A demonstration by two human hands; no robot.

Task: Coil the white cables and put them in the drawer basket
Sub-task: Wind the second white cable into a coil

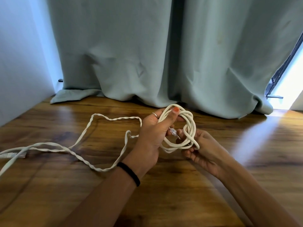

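Cable sits mid-frame as a part-wound coil held just above the worktop. Left hand clenches the coil's upper left side, thumb across the strands; right hand has its fingers curled round the lower right loops. Best practice, in this inspector's judgement: keep loops equal, feed slack without twisting, tuck the plug inside.

Count: two cables seem to trail left; two plugs visible, the second at far left; basket not in view.

Bare wooden floor near the hands; loose cable leftward, curtain behind.
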